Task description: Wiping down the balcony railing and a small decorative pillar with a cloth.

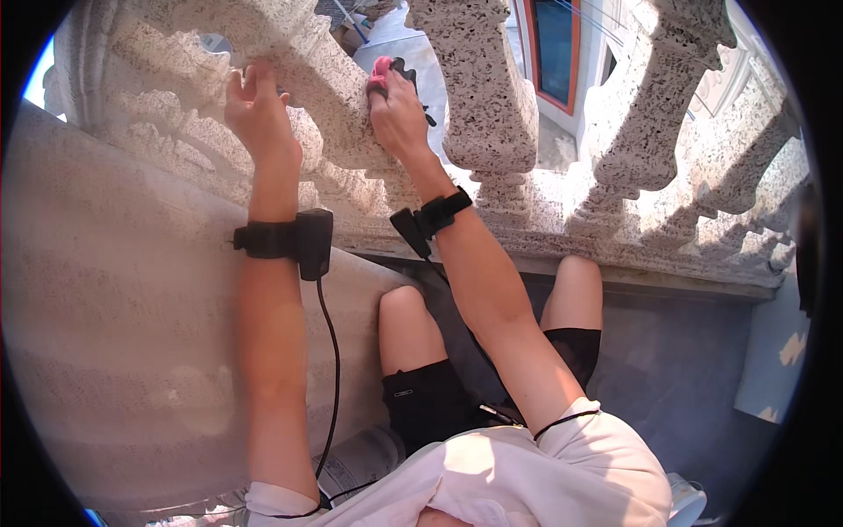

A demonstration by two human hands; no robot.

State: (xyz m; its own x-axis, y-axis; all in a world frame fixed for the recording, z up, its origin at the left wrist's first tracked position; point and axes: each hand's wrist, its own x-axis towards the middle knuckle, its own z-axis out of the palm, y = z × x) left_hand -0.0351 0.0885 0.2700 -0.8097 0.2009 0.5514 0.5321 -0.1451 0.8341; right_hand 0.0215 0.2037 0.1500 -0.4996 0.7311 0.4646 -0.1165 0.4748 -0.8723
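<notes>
My left hand (263, 118) is raised beside a speckled stone baluster (342, 99), its fingers apart and slightly blurred; nothing shows in it. Against the same baluster, on its right side, my right hand (398, 115) grips a pink cloth (382, 69). A black object (408, 72) shows just behind the fingers of that hand; what it is I cannot tell. Each wrist carries a black strap with a small box and a cable.
More speckled balusters (487, 85) stand to the right on a stone base rail (691, 257). A pale wall (132, 296) runs along the left. Through the gaps show an orange-framed window (555, 53) and paving. My knees are close to the rail; a white container (685, 500) is partly visible at lower right.
</notes>
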